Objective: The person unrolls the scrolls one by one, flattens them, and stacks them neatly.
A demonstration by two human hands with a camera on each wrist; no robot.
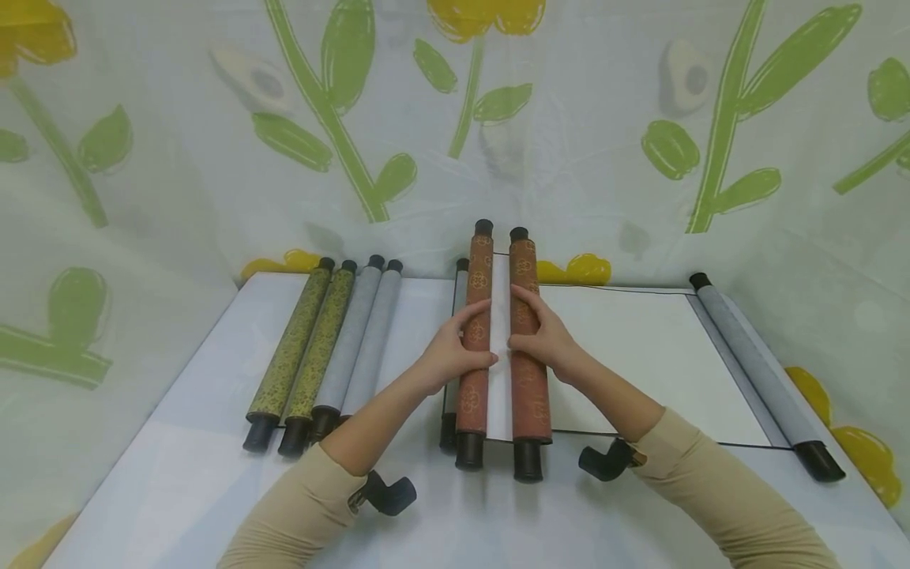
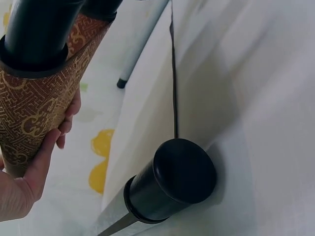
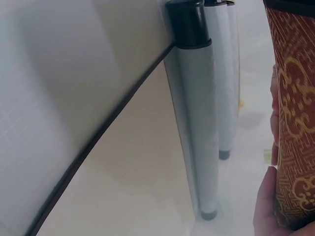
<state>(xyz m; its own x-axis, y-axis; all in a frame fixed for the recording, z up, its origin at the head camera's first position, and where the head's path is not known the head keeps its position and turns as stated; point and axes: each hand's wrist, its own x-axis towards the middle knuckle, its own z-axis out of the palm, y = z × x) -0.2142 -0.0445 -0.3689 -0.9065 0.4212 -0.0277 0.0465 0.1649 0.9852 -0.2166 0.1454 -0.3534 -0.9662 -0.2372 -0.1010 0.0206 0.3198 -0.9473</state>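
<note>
The left hand (image 1: 455, 356) curls its fingers (image 1: 475, 314) round the left roller of a red-brown patterned scroll (image 1: 475, 348), and the right hand (image 1: 543, 336) grips the right roller (image 1: 528, 371) the same way, a narrow strip of white paper (image 1: 500, 379) showing between the two rollers. This scroll lies near the middle of the white worktop (image 1: 178, 466), on top of the left part of a larger unrolled grey scroll (image 1: 640, 356) whose far roller (image 1: 761, 371) sits well to the right. To the left lie two more rolled-up scrolls side by side, a green-gold one (image 1: 302, 348) and a grey one (image 1: 362, 340).
</note>
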